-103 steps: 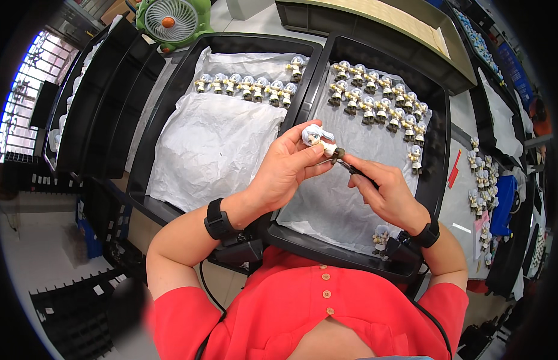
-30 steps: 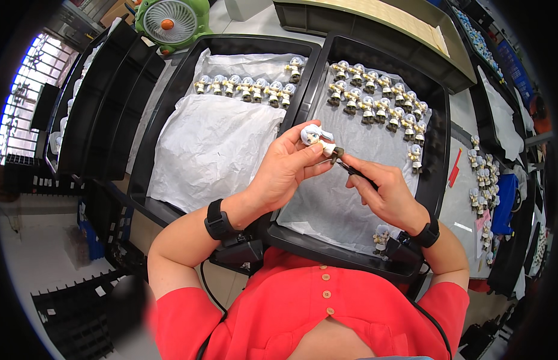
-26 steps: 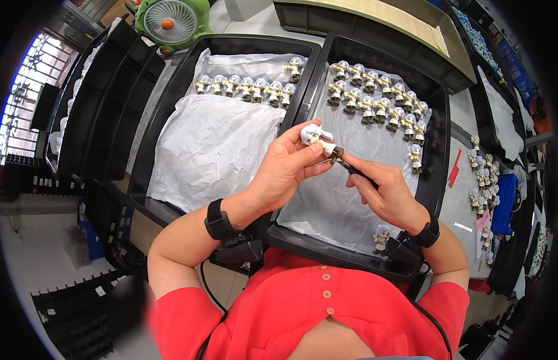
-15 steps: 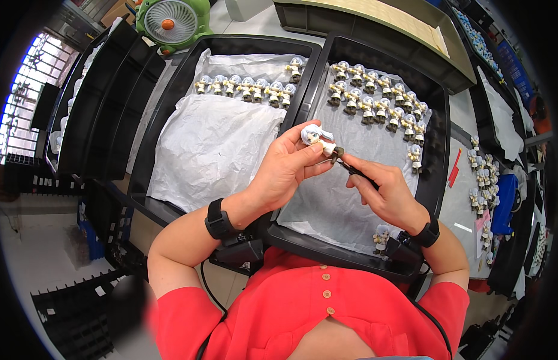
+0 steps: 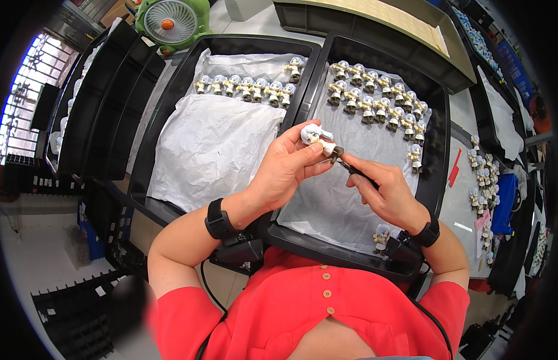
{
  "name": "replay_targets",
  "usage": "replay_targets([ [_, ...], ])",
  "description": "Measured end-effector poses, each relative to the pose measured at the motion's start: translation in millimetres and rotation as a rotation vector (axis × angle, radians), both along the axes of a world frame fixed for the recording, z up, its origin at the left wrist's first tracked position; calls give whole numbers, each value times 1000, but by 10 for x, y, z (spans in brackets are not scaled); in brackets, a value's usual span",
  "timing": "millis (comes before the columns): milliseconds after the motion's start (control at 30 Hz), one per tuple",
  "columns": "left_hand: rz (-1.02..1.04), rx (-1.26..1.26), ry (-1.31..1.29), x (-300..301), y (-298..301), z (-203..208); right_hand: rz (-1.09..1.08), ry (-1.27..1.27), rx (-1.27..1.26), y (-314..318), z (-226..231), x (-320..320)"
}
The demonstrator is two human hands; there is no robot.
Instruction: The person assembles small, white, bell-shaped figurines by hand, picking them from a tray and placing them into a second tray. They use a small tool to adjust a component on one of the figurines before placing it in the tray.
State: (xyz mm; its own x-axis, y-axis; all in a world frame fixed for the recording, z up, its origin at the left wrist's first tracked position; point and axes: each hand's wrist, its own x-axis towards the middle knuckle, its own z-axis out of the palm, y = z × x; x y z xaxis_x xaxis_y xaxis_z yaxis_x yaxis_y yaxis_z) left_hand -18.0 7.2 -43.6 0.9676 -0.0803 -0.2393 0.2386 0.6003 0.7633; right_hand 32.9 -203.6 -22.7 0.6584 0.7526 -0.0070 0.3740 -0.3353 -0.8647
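Between thumb and fingers, my left hand (image 5: 289,157) holds a small doll figurine (image 5: 320,141) with pale hair, a white outfit and dark boots. The figurine lies tilted over the right tray, its head to the left and its boots to the right. My right hand (image 5: 384,187) is closed around a slim black-handled tool (image 5: 364,176) with a thin tip; its exact kind I cannot make out. That tip is at the figurine's boots, and whether it touches them is too small to tell. A similar figurine (image 5: 382,238) lies near the right tray's front edge, below my right hand.
Two black trays, left (image 5: 148,144) and right (image 5: 445,114), are lined with white paper and hold rows of figurines. More figurines (image 5: 484,174) and a red stick-like item (image 5: 454,168) lie on the table at right, beside a blue bin (image 5: 504,204). A green fan (image 5: 171,24) stands behind.
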Motion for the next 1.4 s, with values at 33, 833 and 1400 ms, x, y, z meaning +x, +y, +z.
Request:
replay_targets([
  [33, -1, 2, 0, 0, -1, 9, -1, 7, -3, 0, 5, 0],
  [833, -8, 7, 12, -1, -2, 8, 7, -28, 14, -6, 0, 3],
  [1400, -11, 21, 10, 5, -5, 0, 0, -29, -7, -6, 2, 13],
])
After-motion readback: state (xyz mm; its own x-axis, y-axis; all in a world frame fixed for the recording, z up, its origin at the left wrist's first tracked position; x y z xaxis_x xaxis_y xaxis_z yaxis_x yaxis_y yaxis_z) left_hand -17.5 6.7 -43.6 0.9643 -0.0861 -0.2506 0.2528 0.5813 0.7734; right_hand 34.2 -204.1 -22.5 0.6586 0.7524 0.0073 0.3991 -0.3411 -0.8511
